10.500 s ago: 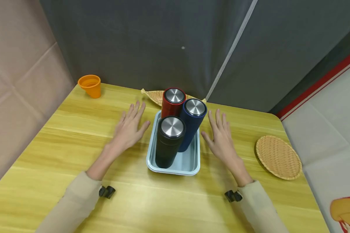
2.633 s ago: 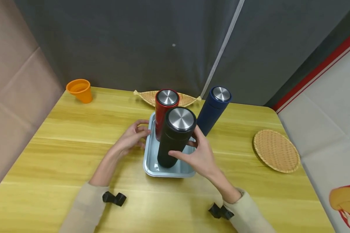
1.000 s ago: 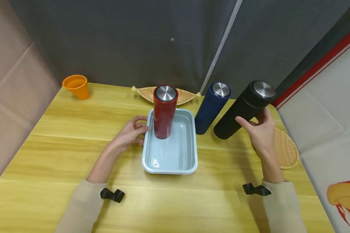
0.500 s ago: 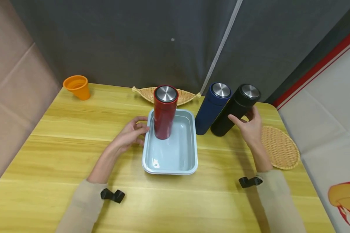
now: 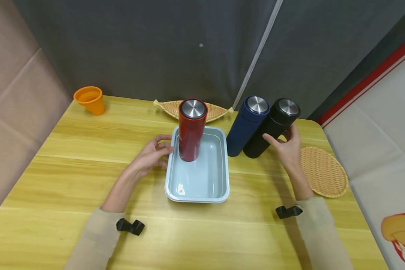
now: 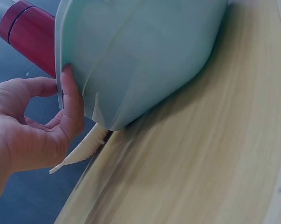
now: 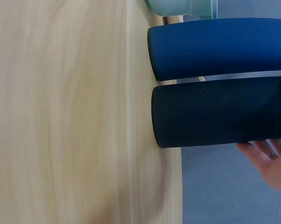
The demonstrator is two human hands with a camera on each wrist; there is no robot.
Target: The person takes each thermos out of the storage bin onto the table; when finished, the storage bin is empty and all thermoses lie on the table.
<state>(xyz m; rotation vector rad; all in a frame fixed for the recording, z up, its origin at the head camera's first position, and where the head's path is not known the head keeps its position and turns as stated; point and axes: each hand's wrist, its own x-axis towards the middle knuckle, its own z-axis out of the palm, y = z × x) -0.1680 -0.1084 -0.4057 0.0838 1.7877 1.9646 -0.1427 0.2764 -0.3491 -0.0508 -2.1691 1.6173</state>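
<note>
My left hand (image 5: 152,154) pinches the left rim of a light blue rectangular tub (image 5: 198,183); the left wrist view shows thumb and fingers on either side of that rim (image 6: 59,56). Inside the tub, toward its back left, a red thermos flask (image 5: 191,135) stands upright. To the tub's right a blue thermos (image 5: 242,131) stands on the table. Beside it is a black thermos (image 5: 266,131), gripped by my right hand (image 5: 288,146) from the right side. A narrow gap separates the two flasks in the right wrist view, where the black thermos (image 7: 219,112) stands on the tabletop.
An orange cup (image 5: 92,101) sits at the back left corner. A boat-shaped wicker basket (image 5: 214,111) lies behind the tub. At the right is a round woven tray (image 5: 324,172), close to my right forearm. A dark grey curtain (image 5: 148,48) closes off the table's back edge.
The blue thermos, then the black one, have left the tub for the table at its right. Over the last second the black thermos moved left, close to the blue. My left hand stayed at the rim.
</note>
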